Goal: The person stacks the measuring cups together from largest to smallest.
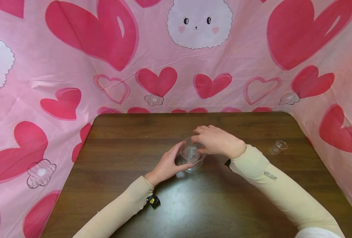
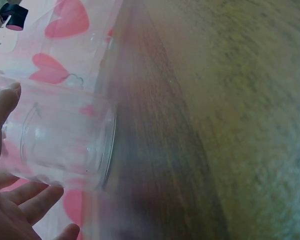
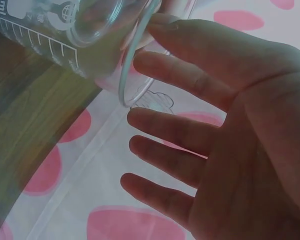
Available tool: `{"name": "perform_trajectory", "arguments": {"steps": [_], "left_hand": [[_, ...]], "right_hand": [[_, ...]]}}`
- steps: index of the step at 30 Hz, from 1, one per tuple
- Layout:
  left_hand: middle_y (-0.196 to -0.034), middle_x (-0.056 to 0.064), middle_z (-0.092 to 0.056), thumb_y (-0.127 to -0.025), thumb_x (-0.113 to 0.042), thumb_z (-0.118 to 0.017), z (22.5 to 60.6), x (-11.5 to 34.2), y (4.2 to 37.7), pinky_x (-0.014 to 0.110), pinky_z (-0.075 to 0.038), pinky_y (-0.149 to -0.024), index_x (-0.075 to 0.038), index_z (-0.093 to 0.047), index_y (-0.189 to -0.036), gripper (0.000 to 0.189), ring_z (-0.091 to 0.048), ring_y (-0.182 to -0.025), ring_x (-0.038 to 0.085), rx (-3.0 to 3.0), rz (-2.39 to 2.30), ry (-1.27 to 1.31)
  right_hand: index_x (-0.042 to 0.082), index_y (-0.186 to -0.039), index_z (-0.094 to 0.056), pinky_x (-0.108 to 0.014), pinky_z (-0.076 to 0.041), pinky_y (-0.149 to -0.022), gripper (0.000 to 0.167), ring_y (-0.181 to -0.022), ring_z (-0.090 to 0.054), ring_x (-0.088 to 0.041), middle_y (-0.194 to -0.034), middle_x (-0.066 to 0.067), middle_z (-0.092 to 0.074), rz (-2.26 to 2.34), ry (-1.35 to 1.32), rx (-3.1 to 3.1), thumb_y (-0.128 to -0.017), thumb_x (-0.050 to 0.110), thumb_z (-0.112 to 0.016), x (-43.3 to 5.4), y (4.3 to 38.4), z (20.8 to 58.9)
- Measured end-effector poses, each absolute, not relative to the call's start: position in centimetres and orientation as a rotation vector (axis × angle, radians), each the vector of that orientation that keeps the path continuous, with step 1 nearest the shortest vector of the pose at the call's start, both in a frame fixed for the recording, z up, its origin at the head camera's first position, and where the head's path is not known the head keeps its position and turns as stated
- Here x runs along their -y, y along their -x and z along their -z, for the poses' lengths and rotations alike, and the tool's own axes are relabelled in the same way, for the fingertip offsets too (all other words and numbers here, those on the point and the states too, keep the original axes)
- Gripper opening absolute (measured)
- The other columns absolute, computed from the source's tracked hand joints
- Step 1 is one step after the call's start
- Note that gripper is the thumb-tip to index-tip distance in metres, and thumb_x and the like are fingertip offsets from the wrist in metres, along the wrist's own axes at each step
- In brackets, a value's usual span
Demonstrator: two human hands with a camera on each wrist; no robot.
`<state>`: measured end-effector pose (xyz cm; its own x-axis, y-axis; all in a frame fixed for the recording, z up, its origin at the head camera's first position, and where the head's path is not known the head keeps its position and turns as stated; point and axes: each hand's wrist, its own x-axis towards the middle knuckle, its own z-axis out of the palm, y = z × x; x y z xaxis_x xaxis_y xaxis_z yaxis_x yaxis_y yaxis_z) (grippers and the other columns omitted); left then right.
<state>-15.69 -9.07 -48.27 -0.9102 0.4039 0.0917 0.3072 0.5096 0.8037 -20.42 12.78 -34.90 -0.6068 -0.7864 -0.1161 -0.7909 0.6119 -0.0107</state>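
Note:
A clear glass beaker (image 1: 197, 167) stands upright near the middle of the table, with a smaller beaker (image 1: 191, 152) inside it. My left hand (image 1: 167, 164) holds the large beaker from the left, thumb on its near side and fingers around the far side. From the right, my right hand (image 1: 217, 141) reaches over the mouth. In the right wrist view its thumb and index finger (image 3: 177, 75) dip just inside the rim, apart from the inner beaker (image 3: 87, 37), while the other fingers extend outside. White volume marks (image 3: 37, 37) show on the large beaker's wall.
A tiny glass beaker (image 1: 279, 147) stands on the right side of the dark wooden table (image 1: 128, 142). Pink cloth (image 1: 188, 62) with red hearts hangs behind the table and along both sides.

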Motion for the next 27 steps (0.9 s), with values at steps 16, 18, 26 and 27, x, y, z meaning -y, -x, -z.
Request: {"name": "perform_trajectory", "arguments": {"steps": [16,18,26,27], "left_hand": [[-0.158,0.005,-0.048,-0.087,-0.045,-0.085,48.4,9.1,15.8,0.047,-0.044,-0.113,-0.02,-0.032,-0.162,0.095,-0.053,-0.139,0.023,-2.633,-1.373,-0.628],[-0.157,0.005,-0.048,-0.087,-0.045,-0.085,48.4,9.1,15.7,0.047,-0.045,-0.113,-0.02,-0.033,-0.162,0.095,-0.053,-0.139,0.023,-2.634,-1.377,-0.629],[-0.157,0.005,-0.049,-0.087,-0.045,-0.085,48.3,9.1,15.6,0.048,-0.043,-0.114,-0.019,-0.033,-0.162,0.095,-0.052,-0.14,0.023,-2.617,-1.397,-0.626],[-0.157,0.005,-0.049,-0.087,-0.045,-0.085,48.2,9.1,15.6,0.047,-0.043,-0.114,-0.019,-0.033,-0.162,0.095,-0.052,-0.14,0.022,-2.617,-1.392,-0.62]], "right_hand": [[0.009,-0.116,-0.073,-0.053,-0.052,-0.101,0.033,-0.115,-0.066,-0.035,-0.125,-0.015,-0.069,0.06,1.299,-2.752,-0.09,0.027,-0.083,-14.4,20.2,34.4],[0.008,-0.115,-0.073,-0.053,-0.053,-0.099,0.032,-0.113,-0.066,-0.034,-0.123,-0.015,-0.069,0.074,1.31,-2.766,-0.09,0.026,-0.082,-14.7,20.1,34.4],[0.009,-0.112,-0.073,-0.052,-0.054,-0.096,0.03,-0.111,-0.066,-0.033,-0.119,-0.014,-0.071,0.11,1.315,-2.812,-0.09,0.026,-0.082,-15.9,20.0,34.2],[0.009,-0.113,-0.073,-0.052,-0.054,-0.096,0.03,-0.111,-0.066,-0.033,-0.119,-0.014,-0.07,0.108,1.309,-2.815,-0.09,0.026,-0.082,-16.1,19.9,34.2]]}}
